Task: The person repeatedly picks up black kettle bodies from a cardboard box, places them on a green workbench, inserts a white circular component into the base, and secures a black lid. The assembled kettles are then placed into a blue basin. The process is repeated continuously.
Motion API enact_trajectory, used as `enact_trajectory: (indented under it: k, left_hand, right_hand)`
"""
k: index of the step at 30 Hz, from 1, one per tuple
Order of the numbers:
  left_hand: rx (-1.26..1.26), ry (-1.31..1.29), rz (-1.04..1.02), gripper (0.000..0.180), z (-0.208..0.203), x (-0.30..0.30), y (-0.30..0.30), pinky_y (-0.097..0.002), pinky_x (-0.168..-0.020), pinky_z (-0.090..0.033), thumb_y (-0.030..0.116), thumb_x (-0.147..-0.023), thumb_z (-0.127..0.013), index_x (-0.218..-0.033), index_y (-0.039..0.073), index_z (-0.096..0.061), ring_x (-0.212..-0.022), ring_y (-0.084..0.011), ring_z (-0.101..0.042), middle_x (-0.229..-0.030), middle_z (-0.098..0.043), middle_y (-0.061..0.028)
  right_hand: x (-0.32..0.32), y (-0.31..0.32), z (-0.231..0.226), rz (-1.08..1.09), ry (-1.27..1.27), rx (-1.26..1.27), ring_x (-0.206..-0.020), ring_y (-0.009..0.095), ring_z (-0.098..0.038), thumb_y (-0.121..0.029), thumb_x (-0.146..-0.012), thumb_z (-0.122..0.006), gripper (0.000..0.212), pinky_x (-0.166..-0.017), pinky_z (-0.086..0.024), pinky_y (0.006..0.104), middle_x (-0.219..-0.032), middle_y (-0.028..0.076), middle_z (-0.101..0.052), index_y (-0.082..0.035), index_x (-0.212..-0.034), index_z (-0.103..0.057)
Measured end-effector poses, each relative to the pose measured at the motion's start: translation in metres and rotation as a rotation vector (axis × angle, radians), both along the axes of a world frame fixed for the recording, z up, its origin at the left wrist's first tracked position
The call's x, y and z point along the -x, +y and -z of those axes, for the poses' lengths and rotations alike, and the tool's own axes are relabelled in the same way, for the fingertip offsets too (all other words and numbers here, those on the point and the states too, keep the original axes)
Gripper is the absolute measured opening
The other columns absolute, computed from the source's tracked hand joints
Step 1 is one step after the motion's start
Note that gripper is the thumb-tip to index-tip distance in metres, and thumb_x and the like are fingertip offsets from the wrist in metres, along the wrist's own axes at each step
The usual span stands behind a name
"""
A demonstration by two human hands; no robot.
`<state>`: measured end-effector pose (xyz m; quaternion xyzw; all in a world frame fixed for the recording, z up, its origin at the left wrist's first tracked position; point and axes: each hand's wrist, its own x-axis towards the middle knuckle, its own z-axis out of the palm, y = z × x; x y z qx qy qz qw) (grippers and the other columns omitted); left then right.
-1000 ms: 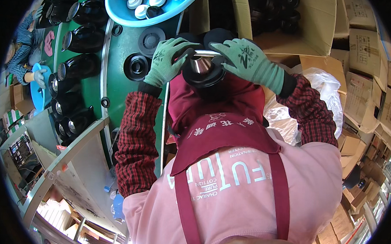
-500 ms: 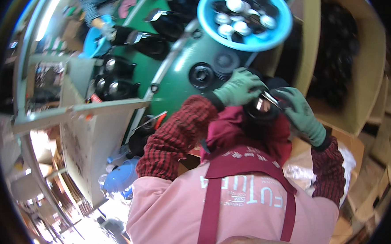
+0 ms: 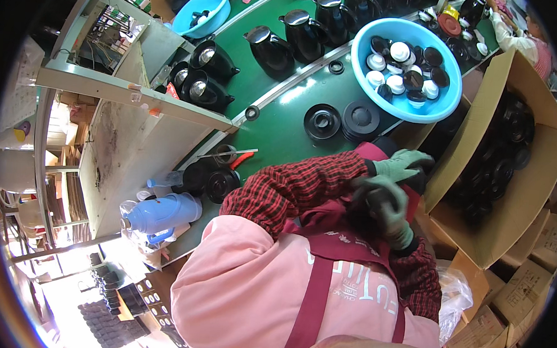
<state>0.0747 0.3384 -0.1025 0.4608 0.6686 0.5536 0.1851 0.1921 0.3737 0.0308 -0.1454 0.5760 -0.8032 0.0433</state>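
Note:
My left hand point(image 3: 405, 165), in a green glove, bends its fingers over something dark at my lap; what it grips is hidden. Just below, my right hand point(image 3: 387, 208) is gloved too and smeared by motion. It lies against a dark rounded thing point(image 3: 364, 207) whose kind I cannot make out. Beyond my hands, on the green table point(image 3: 277, 130), are a round black part point(image 3: 323, 121) with a raised centre and a stack of black discs point(image 3: 361, 120). A blue basin point(image 3: 395, 111) holding black and white round caps point(image 3: 399, 52) stands farther back.
To the right, a tall carton point(image 3: 462, 149) holds many black parts. Black jugs point(image 3: 269, 52) stand along the far table; others point(image 3: 208, 95) lie at the left. Near the left edge are a red-handled tool point(image 3: 243, 159) and a pale blue flask point(image 3: 166, 213). A co-worker point(image 3: 540, 49) is far right.
The view has shifted, showing more of the left side. Both hands have come closer together and nearer my body. The shiny metal surface and thin metal piece between them no longer show.

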Motion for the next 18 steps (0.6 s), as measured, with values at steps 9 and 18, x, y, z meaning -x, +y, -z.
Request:
enact_trajectory:
  k: [9,18]
  left_hand:
    - [0.989,0.163,-0.119,0.053,-0.078,-0.021,-0.067,-0.0525,-0.093,-0.050,0.049,-0.089,-0.060,-0.122,0.008,-0.066,-0.113,-0.0414,-0.062,-0.122,-0.063,-0.0205]
    - [0.943,0.054,-0.388,0.057,-0.087,-0.046,-0.073,-0.0442,-0.083,-0.058,0.036,-0.073,-0.081,-0.120,0.008,-0.066,-0.098,-0.0351,-0.073,-0.104,-0.074,-0.0188]
  right_hand:
    - [0.044,0.057,0.107,0.548,0.096,-1.255,-0.107,0.032,-0.064,-0.025,-0.094,-0.060,0.027,-0.101,-0.045,0.0469,-0.107,0.010,-0.073,-0.008,-0.110,-0.074]
    - [0.070,0.003,0.124,0.678,0.198,-1.362,-0.102,0.032,-0.064,-0.030,-0.096,-0.058,0.023,-0.099,-0.042,0.0492,-0.099,0.007,-0.074,-0.013,-0.102,-0.073]
